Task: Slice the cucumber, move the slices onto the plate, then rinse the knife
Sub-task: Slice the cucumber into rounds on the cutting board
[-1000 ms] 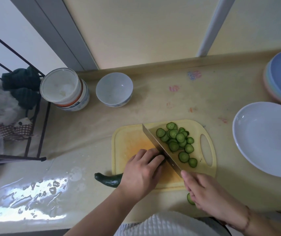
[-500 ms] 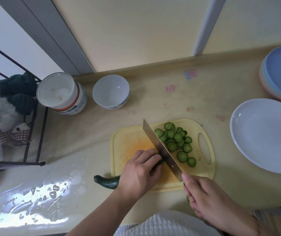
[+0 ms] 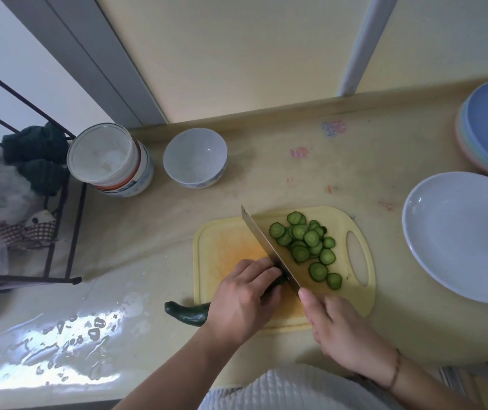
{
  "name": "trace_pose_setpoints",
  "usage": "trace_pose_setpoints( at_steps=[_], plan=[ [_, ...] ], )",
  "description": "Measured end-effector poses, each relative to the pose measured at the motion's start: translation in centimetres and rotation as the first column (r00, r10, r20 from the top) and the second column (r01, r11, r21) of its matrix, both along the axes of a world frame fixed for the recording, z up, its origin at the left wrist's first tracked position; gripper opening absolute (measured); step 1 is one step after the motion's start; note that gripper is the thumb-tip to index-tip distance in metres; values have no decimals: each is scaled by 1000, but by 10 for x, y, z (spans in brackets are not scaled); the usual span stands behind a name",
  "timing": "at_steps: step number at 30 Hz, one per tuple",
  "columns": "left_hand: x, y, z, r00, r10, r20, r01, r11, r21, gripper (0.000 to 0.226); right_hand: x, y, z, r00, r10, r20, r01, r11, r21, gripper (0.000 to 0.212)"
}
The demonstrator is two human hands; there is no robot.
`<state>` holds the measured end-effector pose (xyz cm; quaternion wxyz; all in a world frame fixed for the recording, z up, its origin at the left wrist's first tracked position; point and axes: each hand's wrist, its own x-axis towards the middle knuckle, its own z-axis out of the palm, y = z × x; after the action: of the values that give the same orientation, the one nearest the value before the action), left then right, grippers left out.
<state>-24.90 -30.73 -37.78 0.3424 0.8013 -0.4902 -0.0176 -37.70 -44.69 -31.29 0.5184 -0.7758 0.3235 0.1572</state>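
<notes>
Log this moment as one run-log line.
stage: slicing | left hand: holds cucumber on cutting board | right hand: grips knife | slices: on board | plate: no slices

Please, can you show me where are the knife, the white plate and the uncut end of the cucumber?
knife (image 3: 262,242): head view, on the flat of the blade.
white plate (image 3: 461,232): head view, on its bare inner surface.
cucumber (image 3: 186,313): head view, on the dark end left of the left hand.

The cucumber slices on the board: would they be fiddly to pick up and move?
Probably. The cucumber slices are thin, flat rounds overlapping in a heap, so they may cling together. Their cut faces look moist, so likely slippery. Lying flat on the cutting board, they seem unlikely to roll.
</notes>
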Motion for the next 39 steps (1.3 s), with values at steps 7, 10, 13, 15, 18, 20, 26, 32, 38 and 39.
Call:
trace_pose_setpoints(
  at_steps=[7,10,13,15,18,20,26,32,38,39],
  plan=[
    [-3,1,-2,999,25,31,-25,1000,9,18,4,-15,0,999,-37,-11,38,998,52,56],
    [-2,1,-2,999,17,32,-17,1000,-3,16,3,-15,4,1000,-22,-2,22,998,55,55],
    [-1,-1,-1,1000,8,18,-8,1000,-17,16,0,-11,9,1000,-13,25,11,997,75,61],
    [0,-1,0,1000,4,9,-4,1000,-17,15,-4,-9,12,999,-12,42,10,999,50,66],
    [0,-1,0,1000,2,4,-2,1000,-10,14,-9,-6,13,999,-22,47,21,999,29,68],
    [0,-1,0,1000,3,6,-3,1000,-7,14,-12,-5,14,998,-32,45,30,999,43,73],
    [1,-2,2,1000,1,4,-1,1000,-16,15,-17,-3,12,997,-62,36,59,995,80,81],
    [1,-2,1,1000,5,-8,-5,1000,-24,17,-11,-2,11,999,-39,27,37,996,76,73],
    [-1,-1,-1,1000,8,-17,-8,999,-36,17,7,2,-5,1000,1,15,-1,1000,-11,66],
    [-1,-1,0,1000,8,-18,-9,999,-33,16,8,0,-7,1000,-1,11,1,1000,-3,64]
  ],
)
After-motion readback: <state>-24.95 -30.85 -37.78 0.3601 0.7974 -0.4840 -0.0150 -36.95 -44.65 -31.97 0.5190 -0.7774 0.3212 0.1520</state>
